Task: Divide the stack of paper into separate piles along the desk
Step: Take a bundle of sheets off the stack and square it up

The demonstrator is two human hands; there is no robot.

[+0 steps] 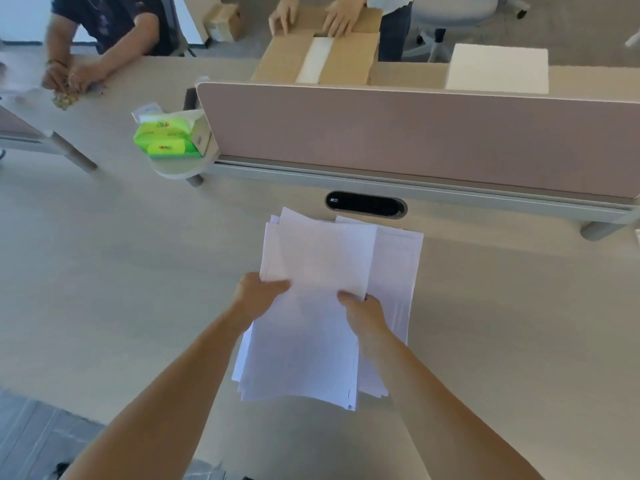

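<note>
Both hands, the left hand (260, 295) and the right hand (363, 311), are clamped on a loose stack of paper (311, 306) over the middle of the tabletop (121, 271). Behind stands a pink divider (415, 133).

one loose stack of paper (311, 306), sheets too many to count. two hands (259, 294) grip it, the left hand and the right hand (363, 311). two green tissue packs (166, 140). one cardboard box (287, 60), two other hands (341, 17) on it. one pink divider panel (415, 133). one black cable slot (366, 204).
</note>
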